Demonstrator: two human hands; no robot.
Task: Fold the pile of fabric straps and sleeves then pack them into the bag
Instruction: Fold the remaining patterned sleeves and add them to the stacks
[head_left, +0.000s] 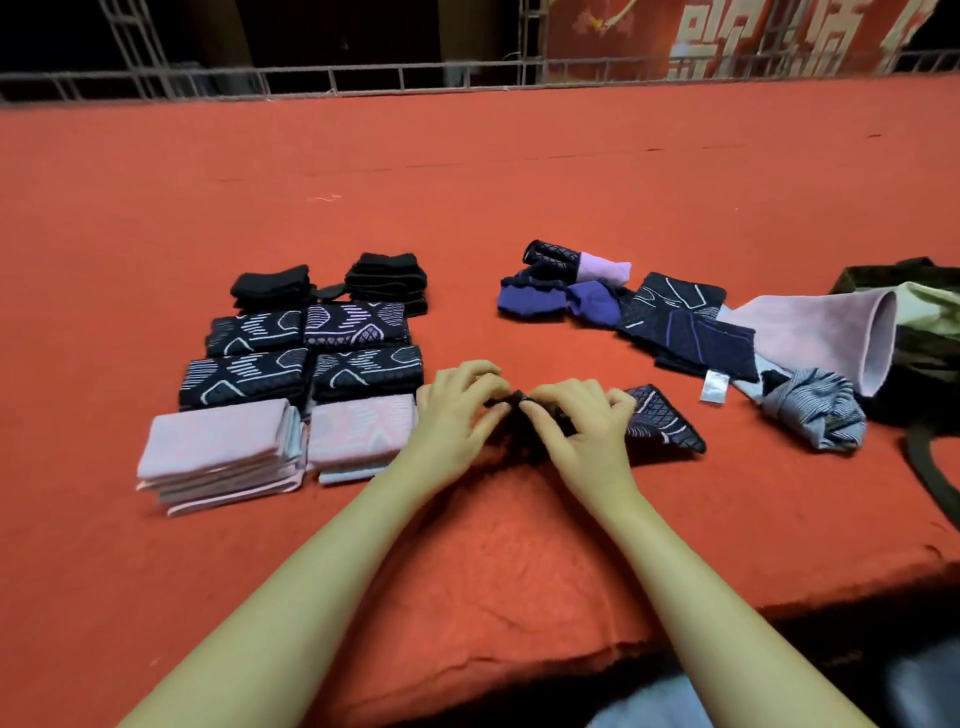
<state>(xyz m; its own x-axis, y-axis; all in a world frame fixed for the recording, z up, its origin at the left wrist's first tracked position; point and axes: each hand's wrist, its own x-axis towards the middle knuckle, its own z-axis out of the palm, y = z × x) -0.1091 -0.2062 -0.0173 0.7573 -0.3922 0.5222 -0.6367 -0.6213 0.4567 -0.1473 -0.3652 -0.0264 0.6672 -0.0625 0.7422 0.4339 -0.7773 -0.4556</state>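
Note:
A dark patterned sleeve (660, 423) lies on the red cloth in front of me. My left hand (457, 410) and my right hand (582, 421) both pinch its bunched left end between fingers and thumbs. To the left stand folded stacks: pink ones (223, 452), dark patterned ones (306, 353) and black ones (384, 280). At the right lies a loose pile of unfolded sleeves (675, 322), purple, dark, pink and striped grey. The camouflage bag (930, 322) sits at the far right edge, with its dark strap (930, 478) trailing toward me.
The red table cloth (467, 182) stretches far back to a metal railing (363, 78). The table's front edge (779, 608) runs across the lower right. Bare red cloth lies behind the stacks and between my forearms.

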